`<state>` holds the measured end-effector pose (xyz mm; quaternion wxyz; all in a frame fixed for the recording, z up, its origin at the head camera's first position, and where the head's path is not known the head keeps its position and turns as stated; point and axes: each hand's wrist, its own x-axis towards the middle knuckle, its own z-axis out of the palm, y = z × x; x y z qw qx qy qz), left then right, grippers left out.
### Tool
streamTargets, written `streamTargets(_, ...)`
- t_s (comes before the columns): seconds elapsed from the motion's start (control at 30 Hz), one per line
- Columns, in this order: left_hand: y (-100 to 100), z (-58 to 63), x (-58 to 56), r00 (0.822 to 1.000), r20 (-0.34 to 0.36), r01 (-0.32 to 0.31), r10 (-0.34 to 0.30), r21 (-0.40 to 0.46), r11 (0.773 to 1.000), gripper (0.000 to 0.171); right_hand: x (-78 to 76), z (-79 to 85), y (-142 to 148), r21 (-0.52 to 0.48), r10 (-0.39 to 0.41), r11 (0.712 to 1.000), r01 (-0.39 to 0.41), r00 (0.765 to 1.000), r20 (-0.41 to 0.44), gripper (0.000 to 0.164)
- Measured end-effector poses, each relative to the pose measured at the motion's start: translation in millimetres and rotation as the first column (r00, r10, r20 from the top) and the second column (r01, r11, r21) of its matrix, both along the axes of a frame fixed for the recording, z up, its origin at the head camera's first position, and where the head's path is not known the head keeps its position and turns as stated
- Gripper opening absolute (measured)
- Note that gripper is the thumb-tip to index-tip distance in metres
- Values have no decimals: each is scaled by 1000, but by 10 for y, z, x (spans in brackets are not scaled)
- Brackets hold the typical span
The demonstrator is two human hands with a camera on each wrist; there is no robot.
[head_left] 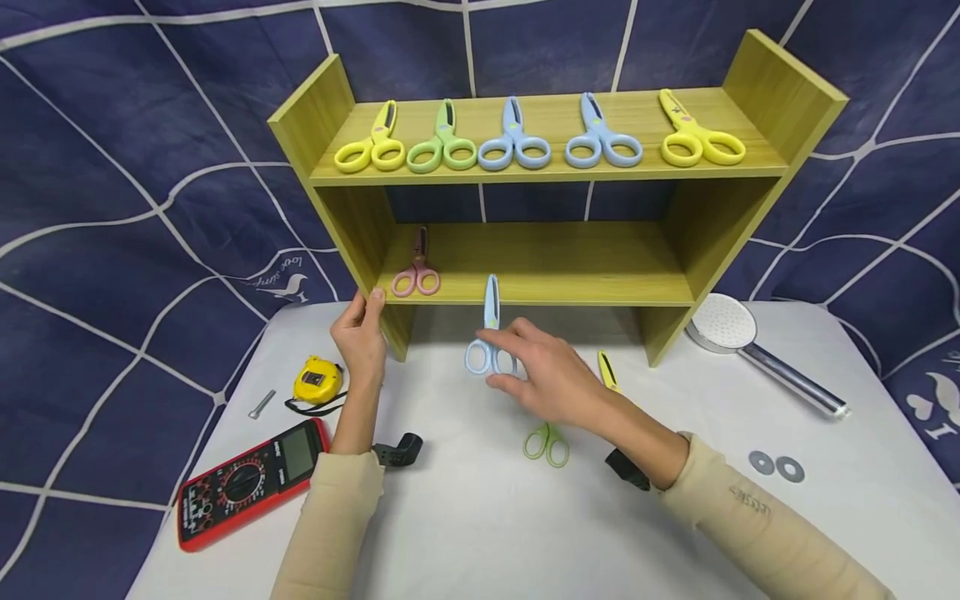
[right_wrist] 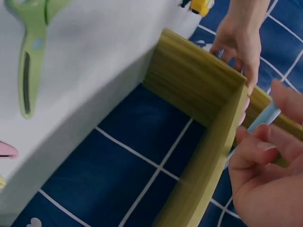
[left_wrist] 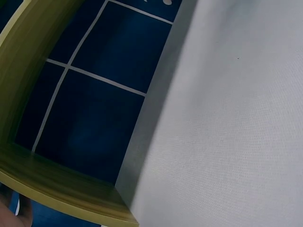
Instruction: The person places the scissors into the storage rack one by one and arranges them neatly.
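My right hand (head_left: 555,375) pinches light blue scissors (head_left: 491,312) by the handle loops, blades pointing up, in front of the lower shelf's front edge. My left hand (head_left: 362,337) holds the left side panel of the wooden shelf (head_left: 540,292), thumb at its front edge. Pink scissors (head_left: 420,267) lie at the left end of the lower shelf. Along the top board are yellow scissors (head_left: 375,148), green scissors (head_left: 444,146), two blue pairs and another yellow pair. Green scissors (head_left: 546,443) and partly hidden yellow scissors (head_left: 608,371) lie on the table.
At left are a red multimeter (head_left: 251,483), a yellow tape measure (head_left: 317,380) and a bolt (head_left: 262,404). A shower head (head_left: 723,323) and two washers (head_left: 776,465) lie at right. Another pink tip (right_wrist: 7,150) shows on the table in the right wrist view.
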<state>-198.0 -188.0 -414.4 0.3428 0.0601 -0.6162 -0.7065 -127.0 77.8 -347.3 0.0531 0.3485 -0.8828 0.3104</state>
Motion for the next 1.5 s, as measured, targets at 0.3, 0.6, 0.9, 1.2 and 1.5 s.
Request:
streamTargets(0.3,42,159,129,1000,9,24,-24,0,1000,32,-275,90,-147,-100,-248,966,238,963,-103,55)
streamTargets(0.6,23,109,59,999,15,33,-34,23,999,32,-665,155,-298,-64,-300,953,295,948,-106,57)
streamTargets(0.9,16,61,49,1000,16,14,-14,10,1000,32,-777,146,-360,-33,-298,955,296,952,-73,58)
streamTargets(1.2,101,257,165,999,28,27,-27,9,1000,32,-620,95,-218,-220,-228,955,200,967,-109,62)
streamTargets(1.5,10,18,10,1000,7,6,-6,11,1000,31,-22,-333,100,-403,-241,898,176,964,-117,44)
